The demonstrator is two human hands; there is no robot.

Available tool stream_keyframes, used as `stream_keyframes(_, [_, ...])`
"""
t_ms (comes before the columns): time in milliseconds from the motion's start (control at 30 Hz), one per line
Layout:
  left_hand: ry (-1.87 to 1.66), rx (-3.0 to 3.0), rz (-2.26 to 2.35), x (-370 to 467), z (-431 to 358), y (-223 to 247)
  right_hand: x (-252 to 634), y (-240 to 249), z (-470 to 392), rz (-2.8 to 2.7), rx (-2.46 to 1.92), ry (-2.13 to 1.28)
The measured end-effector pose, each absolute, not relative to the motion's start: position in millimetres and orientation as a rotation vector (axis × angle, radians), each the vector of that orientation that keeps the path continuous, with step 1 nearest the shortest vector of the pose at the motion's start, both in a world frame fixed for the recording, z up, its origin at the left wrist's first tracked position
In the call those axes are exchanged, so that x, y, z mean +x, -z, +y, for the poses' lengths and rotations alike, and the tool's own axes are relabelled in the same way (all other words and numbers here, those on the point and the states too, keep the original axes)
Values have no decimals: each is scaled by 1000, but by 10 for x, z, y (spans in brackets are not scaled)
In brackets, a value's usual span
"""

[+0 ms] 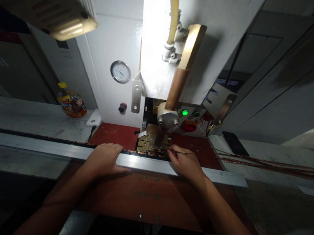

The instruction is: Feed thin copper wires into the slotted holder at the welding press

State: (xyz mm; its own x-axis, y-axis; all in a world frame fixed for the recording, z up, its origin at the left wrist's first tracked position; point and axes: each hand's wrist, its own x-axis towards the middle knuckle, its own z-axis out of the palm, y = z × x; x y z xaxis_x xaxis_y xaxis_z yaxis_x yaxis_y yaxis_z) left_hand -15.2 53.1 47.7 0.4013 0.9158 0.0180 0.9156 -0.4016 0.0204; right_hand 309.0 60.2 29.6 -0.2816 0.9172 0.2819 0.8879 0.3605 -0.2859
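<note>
A long silver metal bar (143, 163) lies across the work surface, with a dark strip (45, 136) bearing small copper-coloured pieces along its far edge. My left hand (104, 158) is closed over the bar, its fingers on the far side and its thumb along the near side. Beside the machine's copper electrode (160, 137), my right hand (184, 160) pinches a thin dark stick (185, 153); its exact kind cannot be made out. Below the electrode sits a brass-coloured fixture (146, 143), which reaches the strip. The contact point at the electrode's tip is too small to tell.
A white machine with a pressure gauge (120, 72) and a lit green button (184, 112) stands ahead. A drink bottle (71, 100) is at left. A phone (235, 143) and thin copper strips (272, 166) lie right. A lamp (59, 14) hangs upper left.
</note>
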Motion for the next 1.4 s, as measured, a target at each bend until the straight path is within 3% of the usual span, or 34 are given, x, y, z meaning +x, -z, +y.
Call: stream_keyframes(1400, [-68,2628,1704,-170,516,-448,3089,-324,575,-2254,-1554,-139])
